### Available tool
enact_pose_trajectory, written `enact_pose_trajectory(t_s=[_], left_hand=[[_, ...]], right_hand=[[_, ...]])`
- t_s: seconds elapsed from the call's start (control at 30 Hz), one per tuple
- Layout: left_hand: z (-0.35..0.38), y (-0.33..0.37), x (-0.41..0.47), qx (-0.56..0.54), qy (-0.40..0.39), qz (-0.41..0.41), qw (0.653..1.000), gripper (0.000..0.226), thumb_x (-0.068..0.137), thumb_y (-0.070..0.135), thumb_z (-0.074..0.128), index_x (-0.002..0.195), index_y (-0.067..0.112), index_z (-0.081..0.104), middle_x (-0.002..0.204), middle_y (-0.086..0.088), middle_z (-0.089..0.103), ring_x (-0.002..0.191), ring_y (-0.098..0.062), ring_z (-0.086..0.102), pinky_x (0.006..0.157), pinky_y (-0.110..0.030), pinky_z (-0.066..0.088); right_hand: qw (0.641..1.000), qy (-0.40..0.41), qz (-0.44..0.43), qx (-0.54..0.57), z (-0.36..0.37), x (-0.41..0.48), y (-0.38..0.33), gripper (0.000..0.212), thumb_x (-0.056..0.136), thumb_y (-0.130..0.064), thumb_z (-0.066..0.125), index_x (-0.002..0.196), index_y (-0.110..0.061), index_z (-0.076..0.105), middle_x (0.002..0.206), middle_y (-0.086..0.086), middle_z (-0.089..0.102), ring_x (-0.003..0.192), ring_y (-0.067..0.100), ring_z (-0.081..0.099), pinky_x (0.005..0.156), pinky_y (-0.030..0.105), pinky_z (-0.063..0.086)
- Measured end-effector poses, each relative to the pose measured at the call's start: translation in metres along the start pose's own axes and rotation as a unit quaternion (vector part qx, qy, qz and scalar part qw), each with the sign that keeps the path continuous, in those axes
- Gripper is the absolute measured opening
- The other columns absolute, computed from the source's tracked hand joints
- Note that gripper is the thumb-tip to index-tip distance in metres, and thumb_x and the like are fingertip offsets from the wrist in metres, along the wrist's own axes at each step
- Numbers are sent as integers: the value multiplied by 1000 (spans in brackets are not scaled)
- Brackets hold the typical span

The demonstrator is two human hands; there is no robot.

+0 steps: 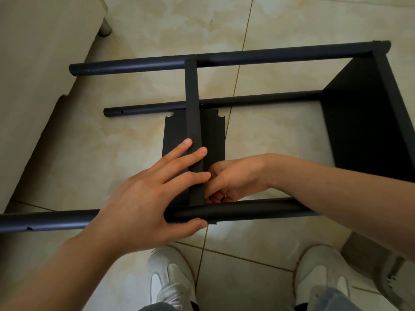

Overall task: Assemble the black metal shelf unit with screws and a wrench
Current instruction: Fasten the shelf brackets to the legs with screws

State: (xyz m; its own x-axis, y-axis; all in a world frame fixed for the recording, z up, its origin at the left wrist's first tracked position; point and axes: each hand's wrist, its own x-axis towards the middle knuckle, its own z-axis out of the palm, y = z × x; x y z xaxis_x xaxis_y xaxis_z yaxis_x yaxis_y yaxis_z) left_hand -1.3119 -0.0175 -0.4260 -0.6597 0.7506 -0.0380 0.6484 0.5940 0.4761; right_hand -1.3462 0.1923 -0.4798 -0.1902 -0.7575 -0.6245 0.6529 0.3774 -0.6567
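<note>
The black metal shelf unit lies on its side on the tiled floor. Three round posts show: a far post (224,58), a lower middle post (247,101) and a near post (242,211). One shelf panel (363,122) is joined at the right end. A second shelf panel (193,122) stands on edge between the posts. My left hand (143,198) holds the near post, thumb under it, with straight fingers pressing this panel's rim. My right hand (231,180) is curled at the joint of panel and near post; what its fingers pinch is hidden.
A beige piece of furniture with a round leg (104,28) stands at the far left. My two white shoes (170,274) are on the tiles just under the near post. A grey object (390,279) lies at the lower right.
</note>
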Motion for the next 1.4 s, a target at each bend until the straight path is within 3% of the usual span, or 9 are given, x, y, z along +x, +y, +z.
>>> enact_pose_trajectory(t_s=[0.2, 0.43, 0.63, 0.77, 0.93, 1.1, 1.2, 1.27, 1.4], left_hand=[[-1, 0, 0, 12, -10, -6, 1000, 65, 81, 68, 54, 137, 35, 55, 163, 14, 30, 154, -5, 12, 86, -26, 52], [-2, 2, -7, 37, -11, -19, 999, 70, 83, 70, 49, 145, 37, 47, 166, 19, 16, 152, 2, 8, 97, -23, 42], [13, 24, -21, 1, 52, -64, 997, 63, 89, 51, 56, 148, 28, 49, 163, 18, 24, 150, 5, 15, 108, -23, 38], [20, 48, -28, -34, 131, -93, 986, 45, 87, 26, 69, 130, 15, 66, 142, 6, 57, 141, -5, 42, 113, -23, 38], [22, 70, -49, -123, 245, -160, 948, 25, 82, 5, 78, 103, 19, 76, 98, 15, 73, 94, 1, 69, 85, -10, 52], [29, 87, -63, -257, 228, -374, 861, 13, 88, 15, 75, 91, 28, 76, 79, 18, 76, 75, 4, 72, 75, -11, 55], [29, 78, -62, -462, 213, -498, 702, 10, 93, 23, 69, 99, 16, 73, 89, -1, 79, 83, -10, 76, 76, -27, 59], [28, 72, -60, -600, 241, -490, 585, 21, 95, 22, 65, 111, 8, 67, 100, -9, 78, 93, -20, 76, 81, -33, 57], [24, 64, -52, -696, 335, -447, 451, 25, 95, 13, 63, 116, 1, 60, 110, -20, 74, 96, -29, 75, 73, -35, 63]], right_hand=[[998, 38, -41, -39, -2, -14, -3, 18, 98, -15, 55, 89, -16, 72, 90, 6, 69, 81, 18, 62, 85, 35, 49], [991, 85, -36, -99, 3, -53, -5, 24, 100, -27, 55, 121, -20, 64, 108, 1, 74, 101, 14, 70, 94, 31, 55], [929, 230, -80, -277, 23, -79, 5, 17, 93, -31, 65, 103, -45, 64, 99, -21, 70, 95, -12, 62, 77, 6, 50], [872, 319, -77, -363, 43, -83, 22, 20, 91, -32, 67, 107, -44, 65, 97, -26, 63, 93, -14, 59, 70, 1, 47], [822, 371, -77, -425, 64, -90, 30, 26, 92, -27, 64, 114, -40, 61, 103, -22, 59, 91, -2, 60, 76, 15, 51], [783, 398, -49, -476, 73, -99, 27, 22, 94, -25, 61, 113, -36, 61, 106, -11, 61, 92, 6, 60, 84, 29, 55], [770, 410, -38, -488, 76, -101, 26, 31, 95, -25, 60, 123, -39, 57, 112, -12, 62, 98, 8, 60, 87, 30, 55], [768, 412, -36, -488, 77, -101, 27, 36, 95, -23, 60, 127, -39, 56, 114, -12, 62, 101, 9, 60, 88, 30, 54], [767, 409, -26, -494, 75, -100, 26, 30, 94, -22, 60, 120, -38, 60, 114, -10, 61, 100, 11, 60, 88, 33, 54]])
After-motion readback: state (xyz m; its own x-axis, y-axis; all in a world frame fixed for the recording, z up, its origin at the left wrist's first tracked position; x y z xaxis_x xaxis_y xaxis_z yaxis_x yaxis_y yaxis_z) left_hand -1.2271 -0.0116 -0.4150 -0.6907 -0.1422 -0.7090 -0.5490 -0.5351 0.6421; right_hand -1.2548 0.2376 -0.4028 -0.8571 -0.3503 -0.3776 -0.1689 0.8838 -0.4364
